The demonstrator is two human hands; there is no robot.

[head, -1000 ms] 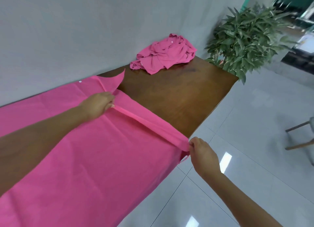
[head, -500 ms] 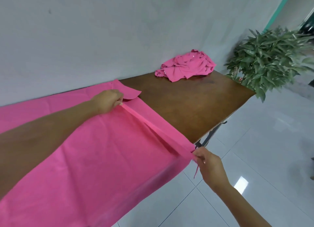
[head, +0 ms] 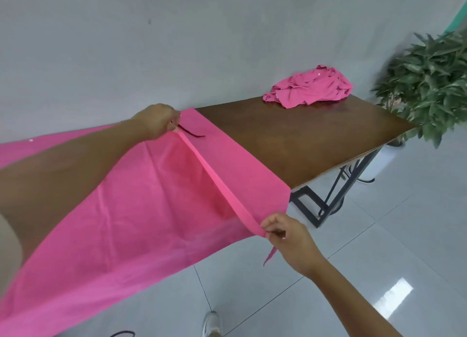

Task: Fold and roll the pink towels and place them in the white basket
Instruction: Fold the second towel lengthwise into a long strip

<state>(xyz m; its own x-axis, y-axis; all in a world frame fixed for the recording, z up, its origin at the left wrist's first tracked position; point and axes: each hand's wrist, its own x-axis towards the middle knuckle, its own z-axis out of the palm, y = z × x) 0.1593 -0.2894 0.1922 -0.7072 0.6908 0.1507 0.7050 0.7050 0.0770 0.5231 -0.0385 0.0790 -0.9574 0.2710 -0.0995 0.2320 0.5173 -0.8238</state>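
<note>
Left hand (head: 156,120) pinches the far end of a raised fold in the pink towel (head: 126,210), right hand (head: 290,240) pinches the near end, fingers curled. Towel drapes the table (head: 290,139); crumpled towels (head: 310,86) sit at its far end.

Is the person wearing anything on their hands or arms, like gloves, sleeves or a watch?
No gloves, rings or watch show on the left hand or right hand. Both forearms are bare. A pale beige patch by the left upper arm may be a short sleeve.

Spread pink towel (head: 126,223) cut off at the left edge, plant (head: 429,84) at the right, shoe (head: 211,323) at the bottom.
</note>
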